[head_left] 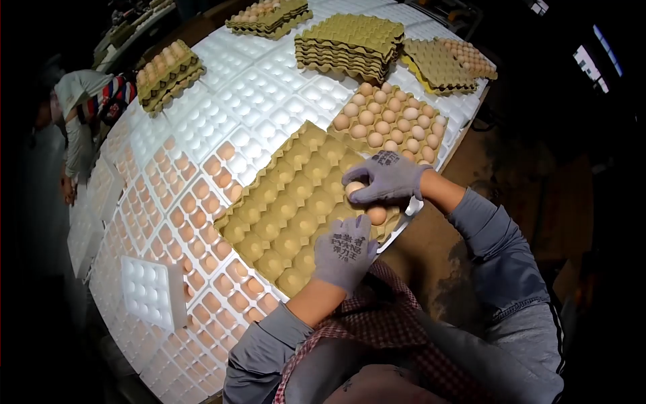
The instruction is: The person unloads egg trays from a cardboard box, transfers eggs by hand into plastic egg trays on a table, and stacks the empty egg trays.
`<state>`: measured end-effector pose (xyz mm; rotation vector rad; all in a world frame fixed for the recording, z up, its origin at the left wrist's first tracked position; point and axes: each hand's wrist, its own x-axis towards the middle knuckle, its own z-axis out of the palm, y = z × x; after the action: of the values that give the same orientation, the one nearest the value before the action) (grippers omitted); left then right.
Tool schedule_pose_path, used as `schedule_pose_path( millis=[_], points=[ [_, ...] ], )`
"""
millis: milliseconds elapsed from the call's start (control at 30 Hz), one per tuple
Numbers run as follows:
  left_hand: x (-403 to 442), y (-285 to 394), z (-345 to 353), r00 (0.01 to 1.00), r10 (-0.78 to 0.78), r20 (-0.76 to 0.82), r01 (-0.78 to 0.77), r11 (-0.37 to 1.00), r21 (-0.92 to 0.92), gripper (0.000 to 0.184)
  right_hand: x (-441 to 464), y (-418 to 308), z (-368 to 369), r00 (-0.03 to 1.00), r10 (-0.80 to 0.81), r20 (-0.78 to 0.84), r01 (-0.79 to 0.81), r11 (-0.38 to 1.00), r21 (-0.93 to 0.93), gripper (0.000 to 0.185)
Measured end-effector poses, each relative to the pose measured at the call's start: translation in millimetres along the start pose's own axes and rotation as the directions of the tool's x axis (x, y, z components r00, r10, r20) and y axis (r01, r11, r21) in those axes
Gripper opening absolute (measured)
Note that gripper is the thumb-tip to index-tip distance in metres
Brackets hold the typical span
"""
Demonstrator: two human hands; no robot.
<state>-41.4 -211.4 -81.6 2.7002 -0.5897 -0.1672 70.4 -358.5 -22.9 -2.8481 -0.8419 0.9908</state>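
My right hand, in a grey glove, has its fingers round an egg over the right part of a mostly bare yellow-brown pulp tray. Just below that hand lies another egg. My left hand, gloved too, is at the tray's near edge, its fingertips beside the second egg; whether it grips anything is hidden. Behind my right hand is a pulp tray full of eggs.
White foam trays cover the table, many at the left holding eggs. A small foam tray lies on top of them. Stacked pulp trays stand at the back. A person bends at the far left.
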Motion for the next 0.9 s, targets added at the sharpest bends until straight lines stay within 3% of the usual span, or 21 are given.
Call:
schedule_pose_path(
  millis=[33, 67, 133, 167, 200, 233, 267, 300, 333, 400, 433, 467, 500, 533, 567, 633, 700, 767, 800, 867, 900],
  points=[
    [-1, -3, -14, 0.999, -0.028, 0.032, 0.033, 0.988, -0.153, 0.033, -9, 29, 12, 0.993, -0.02, -0.113, 0.084, 0.796, 0.599, 0.048],
    [0, -7, -23, 0.997, -0.054, 0.058, 0.069, 0.95, -0.304, 0.031, -16, 57, 18, 0.976, 0.03, -0.214, 0.197, 0.278, 0.94, 0.049],
    [3, -13, -22, 0.997, -0.07, -0.034, 0.048, 0.894, -0.445, 0.031, -35, 89, 36, 0.911, 0.067, -0.407, 0.412, -0.111, 0.904, 0.048],
    [7, -14, -23, 0.989, -0.013, -0.149, -0.031, 0.956, -0.293, 0.03, -46, 93, 32, 0.933, 0.039, -0.358, 0.357, 0.039, 0.933, 0.058],
    [10, -15, -23, 0.968, 0.063, -0.242, -0.095, 0.988, -0.124, 0.029, -45, 99, 27, 0.92, -0.029, -0.391, 0.358, 0.467, 0.808, 0.057],
    [20, -10, -25, 0.984, 0.123, -0.13, -0.119, 0.992, 0.039, 0.034, -49, 85, 19, 0.941, -0.086, -0.326, 0.265, 0.787, 0.557, 0.055],
    [32, 1, -26, 0.995, 0.104, 0.01, -0.104, 0.982, 0.156, 0.039, -50, 70, 10, 0.961, -0.121, -0.249, 0.17, 0.967, 0.187, 0.054],
    [42, 14, -27, 0.989, 0.053, 0.141, -0.091, 0.956, 0.278, 0.045, -44, 66, 19, 0.94, -0.181, -0.289, 0.161, 0.983, -0.092, 0.053],
    [49, 20, -12, 0.987, -0.02, 0.16, -0.021, 0.968, 0.25, 0.059, -34, 61, 35, 0.91, -0.267, -0.318, 0.14, 0.919, -0.37, 0.051],
    [62, 18, 17, 0.997, 0.035, -0.062, -0.014, 0.95, 0.31, 0.062, -18, 58, 49, 0.866, -0.318, -0.385, 0.135, 0.891, -0.434, 0.051],
    [64, 12, 5, 0.999, 0.023, 0.036, -0.03, 0.978, 0.206, 0.06, -17, 55, 36, 0.877, -0.347, -0.333, 0.164, 0.867, -0.47, 0.052],
    [63, 8, -10, 0.99, 0.03, 0.135, -0.043, 0.995, 0.09, 0.057, -21, 53, 14, 0.913, -0.314, -0.259, 0.209, 0.908, -0.364, 0.038],
    [58, -4, -16, 0.993, 0.009, 0.121, -0.021, 0.995, 0.097, 0.057, -19, 55, -6, 0.912, -0.288, -0.292, 0.242, 0.953, -0.185, 0.029],
    [50, -22, -23, 0.999, 0.047, -0.002, -0.047, 0.996, -0.071, 0.054, -13, 55, -28, 0.915, -0.252, -0.316, 0.266, 0.964, 0.002, 0.021],
    [42, -42, -33, 0.989, 0.069, -0.129, -0.098, 0.969, -0.229, 0.05, -6, 48, -53, 0.884, -0.26, -0.388, 0.299, 0.954, 0.041, 0.016],
    [31, -80, -78, 0.971, -0.087, -0.224, 0.03, 0.969, -0.246, 0.046, 28, 34, -81, 0.811, -0.348, -0.47, 0.398, 0.917, 0.007, 0.013],
    [35, -131, -98, 0.94, -0.283, -0.189, 0.243, 0.947, -0.21, 0.049, 80, 14, -80, 0.818, -0.418, -0.394, 0.523, 0.827, 0.207, 0.029],
    [48, -188, -96, 0.901, -0.405, -0.157, 0.396, 0.914, -0.088, 0.054, 139, -3, -78, 0.834, -0.422, -0.354, 0.521, 0.813, 0.258, 0.049],
    [60, -208, -99, 0.878, -0.478, -0.008, 0.477, 0.878, -0.022, 0.054, 164, -14, -75, 0.85, -0.394, -0.349, 0.481, 0.851, 0.211, 0.056],
    [78, -239, -78, 0.875, -0.478, 0.079, 0.469, 0.877, 0.108, 0.053, 205, -44, -79, 0.924, -0.352, -0.15, 0.378, 0.897, 0.228, 0.054],
    [88, -254, -61, 0.856, -0.487, 0.172, 0.46, 0.87, 0.175, 0.051, 230, -55, -72, 0.932, -0.345, -0.11, 0.356, 0.929, 0.1, 0.047]
  ],
)
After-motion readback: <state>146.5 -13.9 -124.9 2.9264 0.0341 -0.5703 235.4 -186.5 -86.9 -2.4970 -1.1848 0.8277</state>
